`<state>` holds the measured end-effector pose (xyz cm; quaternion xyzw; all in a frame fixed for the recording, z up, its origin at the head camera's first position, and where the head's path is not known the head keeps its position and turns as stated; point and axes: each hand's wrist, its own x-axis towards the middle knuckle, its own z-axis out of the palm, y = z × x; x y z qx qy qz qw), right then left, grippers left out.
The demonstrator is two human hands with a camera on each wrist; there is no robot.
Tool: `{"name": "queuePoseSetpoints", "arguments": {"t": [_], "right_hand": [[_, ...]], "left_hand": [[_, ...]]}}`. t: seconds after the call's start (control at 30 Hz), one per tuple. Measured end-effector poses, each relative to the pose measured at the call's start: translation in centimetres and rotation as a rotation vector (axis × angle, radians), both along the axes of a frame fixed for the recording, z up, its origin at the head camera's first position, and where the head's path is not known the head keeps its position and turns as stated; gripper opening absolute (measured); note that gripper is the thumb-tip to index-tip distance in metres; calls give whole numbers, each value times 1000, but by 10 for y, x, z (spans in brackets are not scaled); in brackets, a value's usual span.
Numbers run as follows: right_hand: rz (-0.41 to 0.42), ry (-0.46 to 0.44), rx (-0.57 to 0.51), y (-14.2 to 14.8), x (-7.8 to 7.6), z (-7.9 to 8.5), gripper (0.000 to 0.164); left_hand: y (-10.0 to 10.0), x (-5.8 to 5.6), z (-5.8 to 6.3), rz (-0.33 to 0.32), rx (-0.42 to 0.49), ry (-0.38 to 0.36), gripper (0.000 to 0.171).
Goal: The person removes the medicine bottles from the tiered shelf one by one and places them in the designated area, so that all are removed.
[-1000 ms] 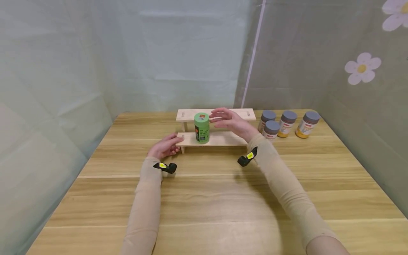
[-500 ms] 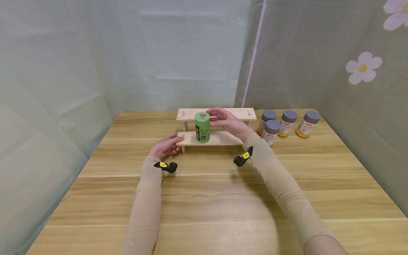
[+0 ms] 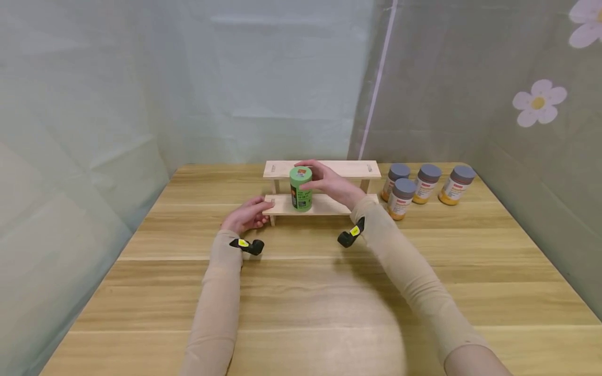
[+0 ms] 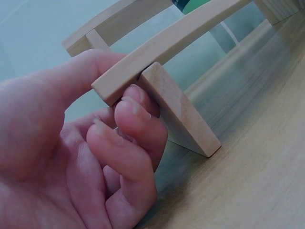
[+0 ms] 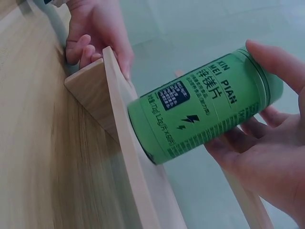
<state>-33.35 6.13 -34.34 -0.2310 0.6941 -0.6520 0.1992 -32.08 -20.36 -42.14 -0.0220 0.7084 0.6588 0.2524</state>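
A green supplement bottle [image 3: 301,202] with a green lid stands upright on the lower board of a two-step wooden shelf rack [image 3: 329,205]. My right hand [image 3: 332,186] holds this bottle near its top. In the right wrist view, the thumb lies at the lid of the bottle [image 5: 190,107], and the fingers go round its far side, partly hidden. At the rack's left end, my left hand [image 3: 244,215] grips the lower board. The left wrist view has its thumb over the board [image 4: 157,50] and its fingers curled beneath, beside the rack's leg [image 4: 183,109].
Several bottles with grey lids stand right of the rack; the nearest grey-lidded bottle [image 3: 402,199] is in front. The wooden table [image 3: 291,292] extends toward me. Hanging cloth [image 3: 282,78] encloses the back and sides.
My right hand has come left from beside the green bottle and taken hold of it. The bottle still stands on the lower board. My left hand keeps its grip on the rack.
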Motion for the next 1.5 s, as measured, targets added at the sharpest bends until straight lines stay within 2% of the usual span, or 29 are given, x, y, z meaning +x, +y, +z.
{"name": "queuePoseSetpoints", "arguments": {"t": [0.47,0.77,0.87,1.13,1.5], "right_hand": [[47,21,-13,-15,3,0,61],[-29,-7,-48,-21,0,-7,49],[-44,-8,-51,-22,-1,-9,42],[-44,-14,-74,-22,-1,-11,43],[-69,4,-107,-17,5,3,46]], "left_hand": [[0,1,1,-6,3,6,23],[2,3,4,-24,28,6,22],[2,1,1,-13,24,14,22],[1,1,0,-6,14,20,21],[0,1,0,-7,32,15,19]]}}
